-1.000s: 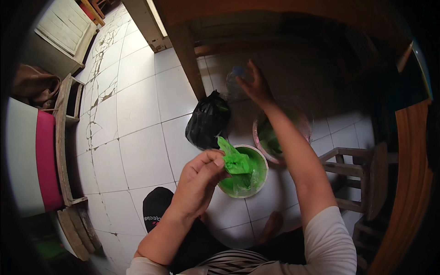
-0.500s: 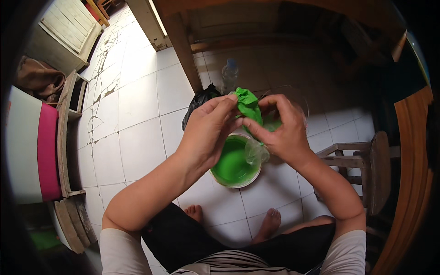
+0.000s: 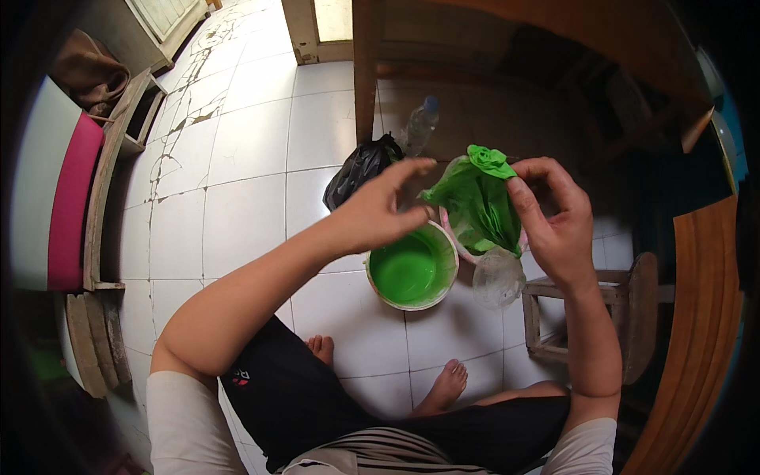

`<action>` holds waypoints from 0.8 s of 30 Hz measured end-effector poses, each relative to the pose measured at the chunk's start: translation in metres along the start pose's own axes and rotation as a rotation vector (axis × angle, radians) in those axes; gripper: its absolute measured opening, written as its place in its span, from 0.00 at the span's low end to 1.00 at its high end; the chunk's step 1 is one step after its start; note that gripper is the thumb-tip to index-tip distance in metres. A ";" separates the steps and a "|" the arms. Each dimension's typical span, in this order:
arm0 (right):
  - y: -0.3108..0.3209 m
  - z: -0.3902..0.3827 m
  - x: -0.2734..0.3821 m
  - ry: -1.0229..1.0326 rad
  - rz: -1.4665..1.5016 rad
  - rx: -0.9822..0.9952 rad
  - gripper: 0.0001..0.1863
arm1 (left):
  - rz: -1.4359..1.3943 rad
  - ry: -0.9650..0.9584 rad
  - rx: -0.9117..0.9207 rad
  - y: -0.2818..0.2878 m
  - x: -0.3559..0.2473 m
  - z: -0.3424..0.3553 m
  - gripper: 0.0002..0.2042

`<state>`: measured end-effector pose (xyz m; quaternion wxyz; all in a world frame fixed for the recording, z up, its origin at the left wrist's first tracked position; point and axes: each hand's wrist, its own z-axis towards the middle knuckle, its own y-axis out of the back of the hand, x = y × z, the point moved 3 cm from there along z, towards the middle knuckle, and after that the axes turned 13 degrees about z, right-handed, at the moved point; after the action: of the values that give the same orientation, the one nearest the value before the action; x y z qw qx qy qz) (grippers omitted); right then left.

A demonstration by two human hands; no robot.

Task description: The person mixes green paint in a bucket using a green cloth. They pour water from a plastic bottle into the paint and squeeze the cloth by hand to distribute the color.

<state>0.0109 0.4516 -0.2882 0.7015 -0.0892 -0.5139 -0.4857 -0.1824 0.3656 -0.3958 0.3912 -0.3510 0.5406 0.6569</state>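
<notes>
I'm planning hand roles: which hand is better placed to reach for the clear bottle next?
Probably the left hand: it looks open and empty, and is nearer the clear bottle in the picture. The right hand is occupied, pinching the crumpled green sheet.

**Worn wood flanked a cracked tile floor (image 3: 245,154)**

Over on the left I saw a weathered wooden frame (image 3: 100,202) beside a white-and-pink panel (image 3: 70,206), a brown cloth (image 3: 93,73) bunched near its far end. Dark cracks (image 3: 194,111) ran through the white tiling. To the right, a wooden stool (image 3: 640,321) stood near a grained wooden board (image 3: 693,317).
</notes>
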 end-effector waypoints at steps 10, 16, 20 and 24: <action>-0.014 -0.015 -0.013 0.033 -0.146 -0.028 0.05 | -0.239 0.217 0.259 -0.020 0.017 0.001 0.10; -0.030 -0.027 -0.025 0.025 -0.154 -0.024 0.05 | -0.201 0.281 0.344 -0.022 0.030 -0.007 0.09; -0.035 -0.030 -0.032 -0.002 -0.169 0.021 0.05 | -0.277 0.287 0.445 -0.025 0.030 -0.013 0.14; -0.040 -0.032 -0.034 -0.070 -0.046 0.034 0.05 | -0.423 0.322 0.437 -0.033 0.023 -0.015 0.19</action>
<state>0.0004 0.4317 -0.3453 0.6732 -0.0824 -0.5482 -0.4894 -0.1627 0.3575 -0.4331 0.4943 -0.4627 0.6385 0.3660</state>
